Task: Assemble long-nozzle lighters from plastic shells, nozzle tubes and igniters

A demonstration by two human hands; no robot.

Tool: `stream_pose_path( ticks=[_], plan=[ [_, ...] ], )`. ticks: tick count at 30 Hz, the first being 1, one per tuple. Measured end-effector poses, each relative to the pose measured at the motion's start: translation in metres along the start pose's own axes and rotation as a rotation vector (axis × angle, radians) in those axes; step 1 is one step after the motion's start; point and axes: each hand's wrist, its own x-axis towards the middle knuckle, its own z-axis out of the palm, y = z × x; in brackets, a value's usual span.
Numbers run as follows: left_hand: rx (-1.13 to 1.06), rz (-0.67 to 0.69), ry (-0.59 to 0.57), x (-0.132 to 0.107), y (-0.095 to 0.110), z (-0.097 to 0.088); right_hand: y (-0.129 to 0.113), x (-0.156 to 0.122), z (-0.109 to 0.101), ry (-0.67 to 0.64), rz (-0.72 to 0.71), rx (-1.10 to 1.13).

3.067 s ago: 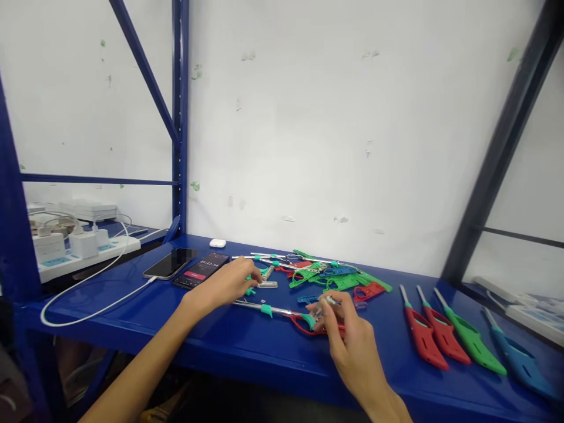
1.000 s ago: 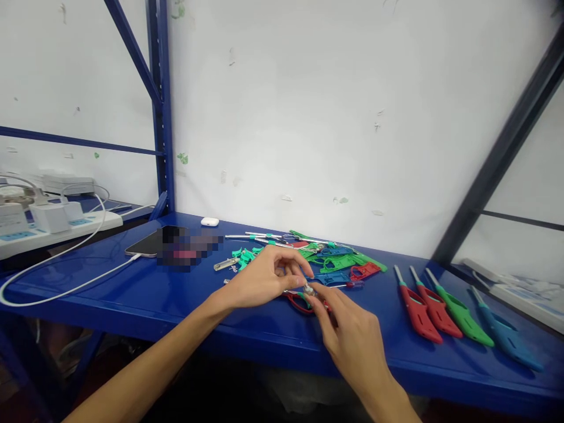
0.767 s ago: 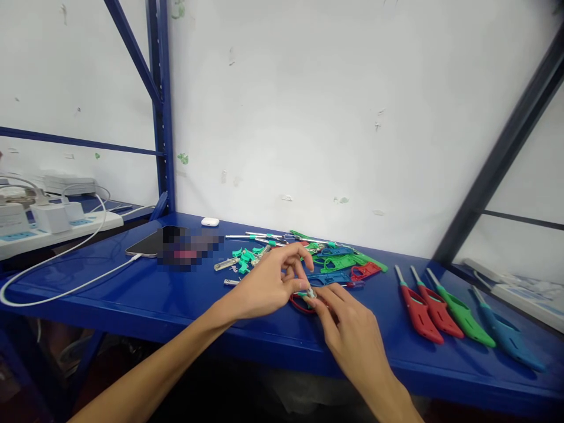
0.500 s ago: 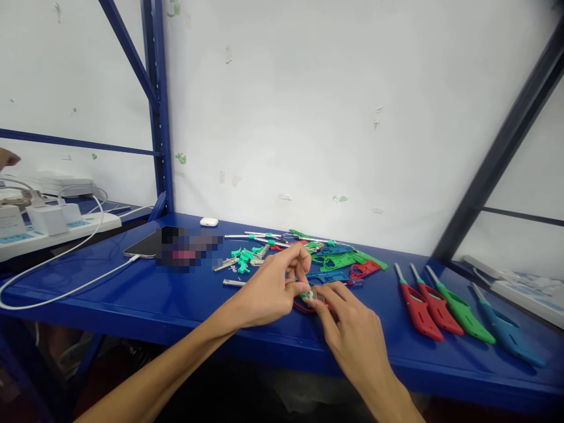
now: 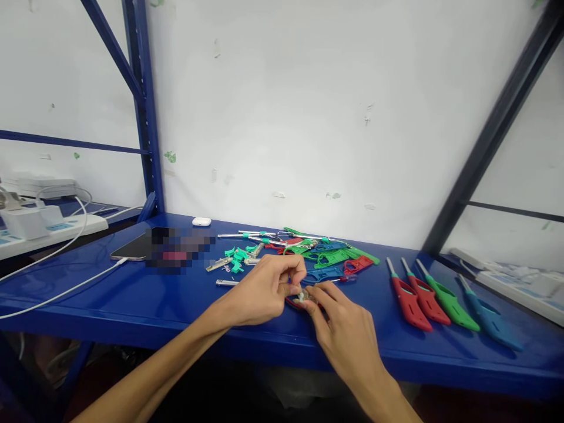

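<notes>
My left hand [image 5: 264, 289] and my right hand [image 5: 341, 326] meet over the blue shelf [image 5: 132, 299], fingers pinched together on a small clear-and-metal part [image 5: 303, 295] of a red lighter shell [image 5: 293, 302] lying under them. Just behind is a heap of green, blue and red lighter shells [image 5: 332, 258] with metal tubes [image 5: 247, 236]. Small teal pieces [image 5: 235, 258] and a loose metal tube [image 5: 227, 282] lie left of my left hand.
Several finished long lighters, two red [image 5: 408, 296], one green [image 5: 447, 296], one blue [image 5: 491, 317], lie in a row at right. A phone [image 5: 130, 249] with a white cable [image 5: 61, 291], an earbud case [image 5: 201, 221] and a power strip [image 5: 53, 226] sit at left.
My left hand came from the teal pieces over to my right hand; both now pinch the small part at the red shell. The view shifted slightly right.
</notes>
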Motion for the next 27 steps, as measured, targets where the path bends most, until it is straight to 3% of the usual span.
stream_pose_path(
  ticks=[5, 13, 27],
  plan=[
    [0.024, -0.008, 0.013, 0.002, -0.002, -0.006, 0.002, 0.0, 0.001, -0.017, 0.0, -0.014],
    [0.169, -0.044, 0.115, 0.003, 0.015, -0.015, 0.008, 0.002, 0.001, -0.005, 0.039, 0.15],
    [0.183, 0.023, 0.064, 0.001, 0.012, -0.012, 0.014, 0.007, -0.005, -0.012, 0.049, 0.349]
  ],
)
